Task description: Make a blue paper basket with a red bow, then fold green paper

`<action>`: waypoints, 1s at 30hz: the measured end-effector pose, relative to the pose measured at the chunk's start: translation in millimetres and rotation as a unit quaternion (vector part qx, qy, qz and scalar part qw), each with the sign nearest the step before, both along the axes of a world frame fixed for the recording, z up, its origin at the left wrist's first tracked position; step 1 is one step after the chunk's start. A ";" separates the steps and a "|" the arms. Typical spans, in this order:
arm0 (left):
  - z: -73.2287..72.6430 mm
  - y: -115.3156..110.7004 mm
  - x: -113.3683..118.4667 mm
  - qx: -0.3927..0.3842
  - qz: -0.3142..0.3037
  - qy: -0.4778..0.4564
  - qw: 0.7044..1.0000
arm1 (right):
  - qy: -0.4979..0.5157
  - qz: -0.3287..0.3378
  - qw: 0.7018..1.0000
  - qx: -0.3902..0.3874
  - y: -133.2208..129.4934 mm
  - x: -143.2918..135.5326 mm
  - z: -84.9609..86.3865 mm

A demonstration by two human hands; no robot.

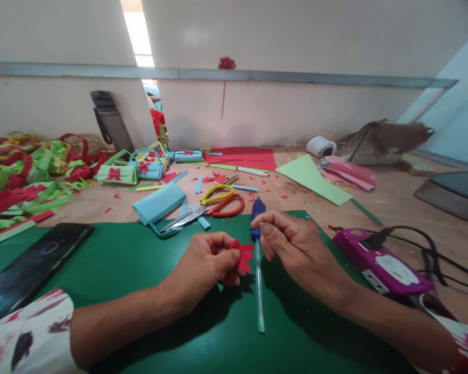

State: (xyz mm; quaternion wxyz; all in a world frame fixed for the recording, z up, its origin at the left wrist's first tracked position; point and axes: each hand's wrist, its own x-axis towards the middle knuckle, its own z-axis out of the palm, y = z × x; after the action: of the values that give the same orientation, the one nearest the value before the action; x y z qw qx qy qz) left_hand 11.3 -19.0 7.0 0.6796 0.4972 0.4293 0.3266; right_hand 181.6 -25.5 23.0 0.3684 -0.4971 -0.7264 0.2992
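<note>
My left hand (206,259) pinches a small red paper bow (244,255) between thumb and fingers, above the green mat (148,332). Just right of the bow lies a blue glue tool (258,209), its nozzle facing away from me and a clear glue stick (259,291) running back towards me. In front of the blue body, my right hand (292,244) has its thumb and forefinger closed in a pinch. Whatever is between those fingertips is too small to name. Scissors (203,209) with yellow and red handles rest beyond the mat, beside a folded light-blue paper piece (159,202).
A black phone (39,265) lies at left, and a purple power strip (382,262) with black cables at right. Small paper bags with red bows (114,175), paper strips (27,171), a dark bottle (111,119), green paper (315,179) and a handbag (382,140) stand farther back.
</note>
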 end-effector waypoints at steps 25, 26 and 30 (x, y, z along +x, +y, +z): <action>1.5 -3.3 -1.6 0.020 -0.003 0.012 1.000 | 0.009 0.041 0.986 -0.163 0.2 -9.7 5.6; 0.7 -3.0 -1.7 0.018 -0.005 0.011 1.000 | 0.013 0.042 0.985 -0.168 0.1 -9.9 6.0; -2.2 -2.1 -2.7 0.016 -0.017 0.000 1.000 | 0.026 0.039 0.984 -0.174 0.1 -10.3 7.2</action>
State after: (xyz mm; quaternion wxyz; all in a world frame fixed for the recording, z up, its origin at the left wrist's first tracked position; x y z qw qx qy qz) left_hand 8.6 -21.2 4.8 0.6772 0.5151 0.4153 0.3219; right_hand 171.2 -25.4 30.2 0.2833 -0.5171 -0.6723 0.4476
